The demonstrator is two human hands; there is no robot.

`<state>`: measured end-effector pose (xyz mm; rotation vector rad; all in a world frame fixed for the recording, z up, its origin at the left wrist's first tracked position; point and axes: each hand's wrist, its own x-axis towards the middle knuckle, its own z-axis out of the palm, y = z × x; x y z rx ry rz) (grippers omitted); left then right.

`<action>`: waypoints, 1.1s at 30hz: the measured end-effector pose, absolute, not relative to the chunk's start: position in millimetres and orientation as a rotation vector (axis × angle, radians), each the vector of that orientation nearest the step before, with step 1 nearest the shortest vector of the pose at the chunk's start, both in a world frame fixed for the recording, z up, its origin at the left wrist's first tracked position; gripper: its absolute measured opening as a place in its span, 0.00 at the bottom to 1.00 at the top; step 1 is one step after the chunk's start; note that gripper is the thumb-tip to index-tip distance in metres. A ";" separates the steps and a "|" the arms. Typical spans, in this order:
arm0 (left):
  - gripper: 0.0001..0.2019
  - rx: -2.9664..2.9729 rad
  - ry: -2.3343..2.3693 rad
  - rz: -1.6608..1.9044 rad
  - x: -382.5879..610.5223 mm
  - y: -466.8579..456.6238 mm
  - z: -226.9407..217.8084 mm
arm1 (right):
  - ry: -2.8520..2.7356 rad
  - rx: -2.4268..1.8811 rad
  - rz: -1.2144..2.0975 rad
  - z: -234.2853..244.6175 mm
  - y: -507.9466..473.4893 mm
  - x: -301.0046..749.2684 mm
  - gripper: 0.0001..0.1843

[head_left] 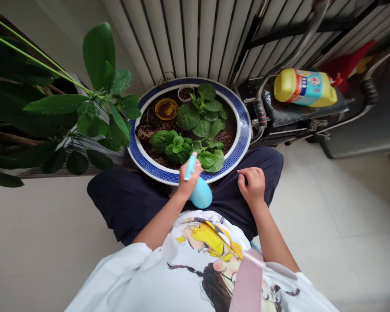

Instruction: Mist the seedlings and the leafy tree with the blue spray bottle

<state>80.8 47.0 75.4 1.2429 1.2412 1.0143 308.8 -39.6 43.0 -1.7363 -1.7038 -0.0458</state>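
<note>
While both hands are held in front of the lap, only the left hand (186, 184) is seen to be occupied: its fingers are wrapped around a light blue spray bottle (202, 193), whose pink nozzle (194, 154) is turned toward the near leaves. The right hand (252, 184) is loosely curled above the right thigh; nothing is seen in it, but the inside of the palm is hidden, so a full closing cannot be told. For good handling, it is judged that the bottle should be kept steady, and that the nozzle should be aimed between the low left plant (177, 145) and the low right plant (212, 159), without the leaves being pressed. The pot could be steadied at its blue rim (243, 130) by the right hand. Farther inside the pot, the taller plant (201, 117) is partly hiding the soil, and beside it a yellow dish (166, 109) and a small white cup (186, 93) are placed. At the left, the rim is nearly reached by broad leaves (99, 104), by which sideways movement could be hindered. At the right, a yellow bottle (305, 88) is laid on a dark cart, and behind the pot the way is closed by a slatted panel (182, 39)
</note>
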 end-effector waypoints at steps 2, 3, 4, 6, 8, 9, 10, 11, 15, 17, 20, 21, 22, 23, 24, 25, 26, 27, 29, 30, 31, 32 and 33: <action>0.10 1.104 1.305 1.117 66.1 63.3 89.0 | -1.719 -1.709 -0.063 43.1 -39.2 309.5 0.07; 0.12 1.069 1.295 1.183 58.6 71.5 97.2 | -1.725 -1.694 -0.072 43.1 -38.7 310.0 0.07; 0.15 1.071 1.248 1.196 51.6 79.2 105.5 | -1.728 -1.683 -0.081 43.1 -38.2 310.4 0.06; 0.18 1.128 1.182 1.214 41.0 91.2 119.8 | -1.732 -1.671 -0.093 43.1 -36.6 310.9 0.06; 0.13 1.243 1.192 1.219 35.6 98.4 126.6 | -1.735 -1.667 -0.090 43.1 -35.0 310.8 0.06; 0.09 1.295 1.223 1.227 34.6 100.6 126.5 | -1.737 -1.670 -0.083 43.1 -34.4 310.6 0.06; 0.06 1.330 1.259 1.238 34.4 102.2 124.5 | -1.736 -1.678 -0.075 42.9 -34.0 310.5 0.06; 0.05 1.339 1.296 1.255 34.7 103.2 121.0 | -1.734 -1.690 -0.067 42.7 -33.8 310.4 0.07; 0.05 1.272 1.370 1.223 35.7 102.7 106.9 | -1.737 -1.709 -0.055 41.0 -33.7 311.6 0.07; 0.06 1.321 1.344 1.175 33.5 101.1 105.6 | -1.753 -1.703 -0.056 40.3 -33.4 312.6 0.07; 0.13 1.526 1.214 1.191 24.9 100.8 108.2 | -1.778 -1.707 -0.050 40.0 -32.3 313.1 0.07; 0.15 1.594 1.160 1.187 20.5 101.8 108.6 | -1.785 -1.708 -0.050 40.0 -31.7 313.0 0.07; 0.18 1.650 1.106 1.156 15.6 103.3 108.1 | -1.792 -1.708 -0.051 40.2 -31.1 312.8 0.07; 0.21 1.691 1.056 1.106 10.4 105.1 106.6 | -1.797 -1.710 -0.056 40.3 -30.5 312.6 0.07; 0.25 1.718 1.013 1.050 5.0 107.0 104.1 | -1.799 -1.712 -0.062 40.5 -29.9 312.4 0.07; 0.29 1.737 0.979 0.997 -0.3 108.7 100.8 | -1.800 -1.714 -0.068 40.7 -29.3 312.2 0.07; 0.34 1.754 0.954 0.948 -5.1 110.0 96.8 | -1.800 -1.716 -0.073 40.8 -28.8 312.0 0.07; 0.38 1.768 0.937 0.904 -9.3 110.6 92.5 | -1.799 -1.717 -0.076 40.9 -28.4 311.8 0.08; 0.42 1.783 0.930 0.859 -15.0 109.7 83.7 | -1.800 -1.720 -0.082 41.0 -27.7 311.5 0.08; 0.42 1.781 0.929 0.856 -16.4 108.3 79.5 | -1.802 -1.724 -0.081 41.0 -27.4 311.4 0.08; 0.41 1.778 0.924 0.869 -16.9 106.4 75.6 | -1.803 -1.730 -0.079 40.9 -27.1 311.4 0.08; 0.40 1.775 0.915 0.898 -16.6 104.4 72.0 | -1.804 -1.736 -0.076 40.8 -26.8 311.3 0.08; 0.39 1.771 0.905 0.936 -15.6 102.5 69.0 | -1.806 -1.742 -0.070 40.7 -26.4 311.2 0.08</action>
